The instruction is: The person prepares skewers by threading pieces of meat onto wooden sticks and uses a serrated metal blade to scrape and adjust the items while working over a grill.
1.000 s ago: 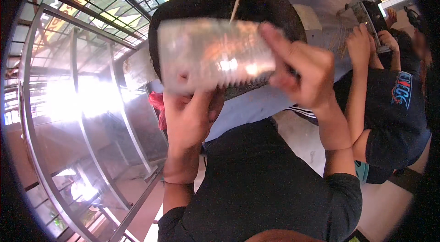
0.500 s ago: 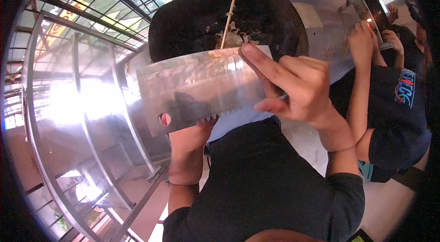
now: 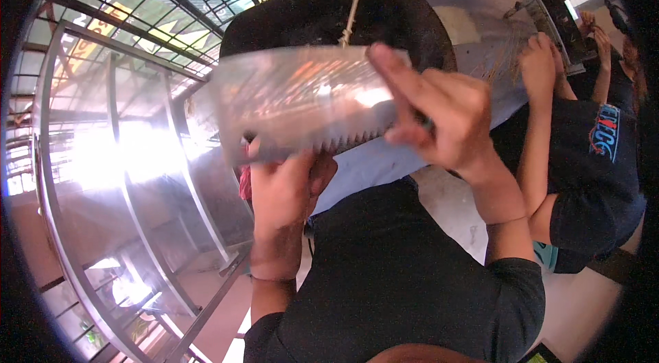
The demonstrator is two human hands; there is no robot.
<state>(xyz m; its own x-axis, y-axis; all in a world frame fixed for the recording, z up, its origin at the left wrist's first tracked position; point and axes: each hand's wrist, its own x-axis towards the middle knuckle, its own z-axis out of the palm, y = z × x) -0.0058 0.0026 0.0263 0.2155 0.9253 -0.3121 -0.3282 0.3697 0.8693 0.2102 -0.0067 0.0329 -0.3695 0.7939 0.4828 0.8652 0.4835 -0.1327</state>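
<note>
A broad cleaver (image 3: 302,98) with saw teeth along its near edge and a hole in one corner is in my right hand (image 3: 449,116). That hand is closed round its right end, with the index finger laid along the end of the blade; the handle is hidden. My left hand (image 3: 285,188) is just below the blade, its fingers curled and partly covered, so what they hold does not show. A small red thing (image 3: 245,183) shows beside it. Beyond the blade, a pale, thin, knotted stick (image 3: 353,13) lies on a black rounded surface (image 3: 288,23).
A metal-topped table (image 3: 480,50) runs off to the right. There another person's hands (image 3: 539,57) are beside a dark box-like device (image 3: 559,23). A shiny metal frame (image 3: 120,126) stands at left, and a wire grille (image 3: 165,6) rises behind.
The cleaver has risen and tilted, and its blade is blurred. My left hand has moved up slightly. A whitish lump at the stick's near end is now hidden by the blade.
</note>
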